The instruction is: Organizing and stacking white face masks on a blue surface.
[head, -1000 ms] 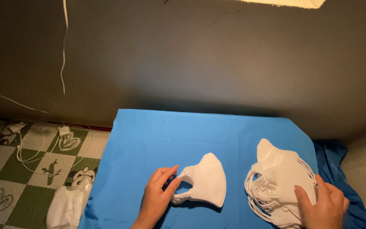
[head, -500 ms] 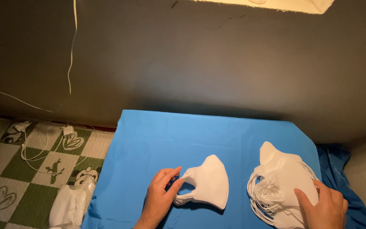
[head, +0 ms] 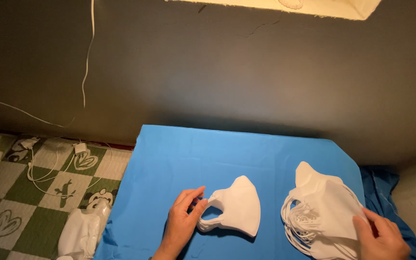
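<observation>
- Left hand (head: 181,225): lower centre of the frame, thumb and fingertips pinched on the ear loop at the left end of the single folded white face mask (head: 234,206); fingers otherwise loosely curled.
- Single folded white face mask: lies flat on the smooth blue sheet (head: 188,154), just left of centre at the bottom, peak pointing up, loop end toward the left hand.
- Right hand (head: 381,237): lower right corner, fingers spread flat on top of the stack of white face masks (head: 321,212), pressing down, gripping nothing.
- Stack of white face masks: right of the single mask and apart from it; elastic loops fan out on its left side.
- Handling note: judged from the grip, the thin loop wants a light pinch so the mask stays flat; a flat palm should keep the stack from sliding or its loops from tangling.
- Green-and-white checked cloth (head: 6,212): lower left, with a white cable and charger (head: 79,148) on it.
- Clear plastic bag of white items (head: 80,230): at the blue sheet's left edge.
- Dark grey wall (head: 246,72): fills the upper frame.
</observation>
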